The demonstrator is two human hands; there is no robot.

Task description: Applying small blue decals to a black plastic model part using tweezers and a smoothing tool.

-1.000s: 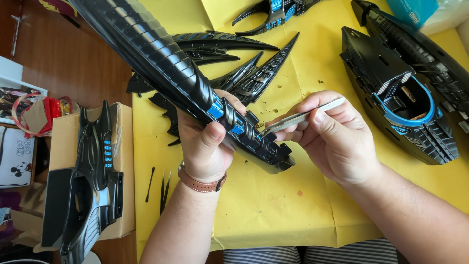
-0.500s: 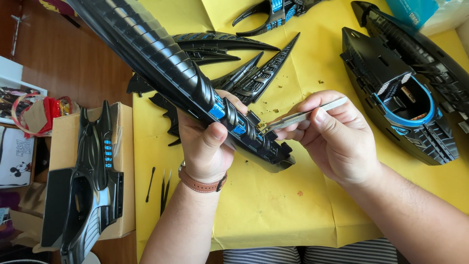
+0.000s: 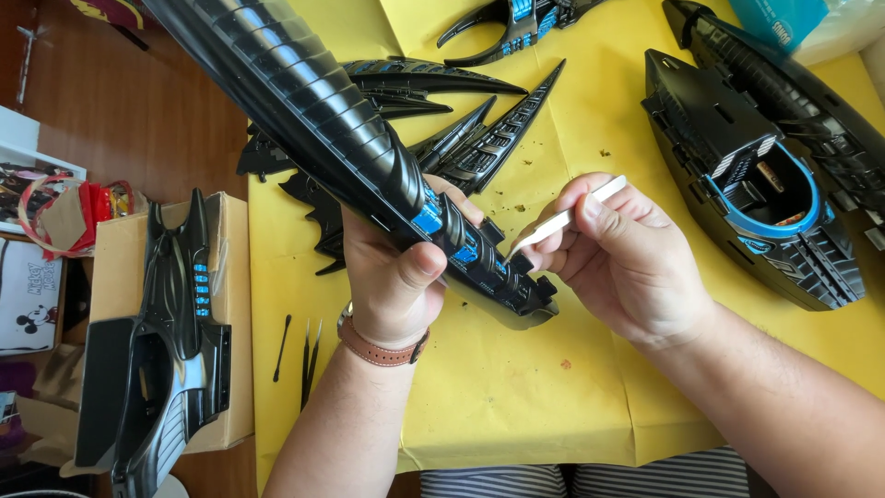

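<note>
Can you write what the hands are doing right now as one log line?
left hand: grips long black ribbed model part | right hand: holds thin white stick, tip at part | surface: yellow paper

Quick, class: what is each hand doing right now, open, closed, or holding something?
Left hand: closed around the long black ribbed model part.
Right hand: closed, pinching a thin pale flat tool, its tip at the part.

The left hand [image 3: 396, 277] grips a long black ribbed model part [image 3: 341, 138] while the right hand [image 3: 627, 263] presses a flat white tool [image 3: 562, 219] against it above yellow paper [image 3: 516, 397].
</note>
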